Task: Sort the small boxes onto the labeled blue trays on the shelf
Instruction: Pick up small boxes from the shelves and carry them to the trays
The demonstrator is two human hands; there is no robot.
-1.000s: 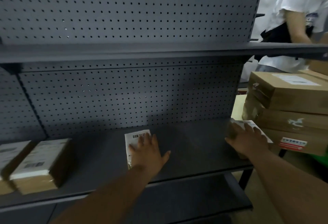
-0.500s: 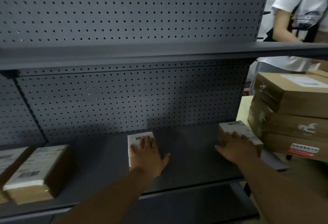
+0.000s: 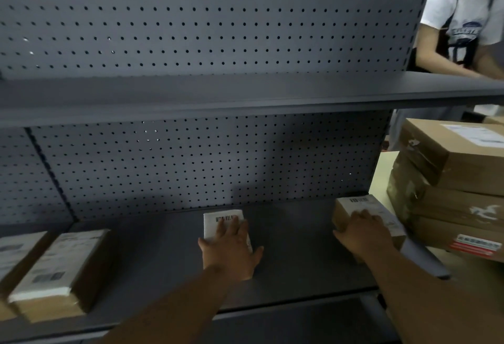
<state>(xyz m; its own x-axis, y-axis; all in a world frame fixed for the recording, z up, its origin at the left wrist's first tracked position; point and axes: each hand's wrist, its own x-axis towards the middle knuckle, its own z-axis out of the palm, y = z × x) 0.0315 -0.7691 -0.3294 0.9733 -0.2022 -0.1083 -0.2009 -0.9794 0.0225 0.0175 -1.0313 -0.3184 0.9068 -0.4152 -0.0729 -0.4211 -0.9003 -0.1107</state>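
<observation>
Placing step. My left hand (image 3: 229,248) lies flat on the white box (image 3: 214,225), 6 o'clock; my right hand (image 3: 360,237) tops the brown box (image 3: 343,214), 4 o'clock, grip indeterminate. Next, I judge: release both.

The dark grey metal shelf board (image 3: 294,248) lies beneath a grey perforated steel back panel (image 3: 191,166) dotted with even rows of black holes. The small white-wrapped box (image 3: 218,221) bears a black barcode; the small brown cardboard box (image 3: 346,210) carries a white label. The stacked brown cartons (image 3: 450,161) show a red-and-white sticker (image 3: 476,247).
</observation>
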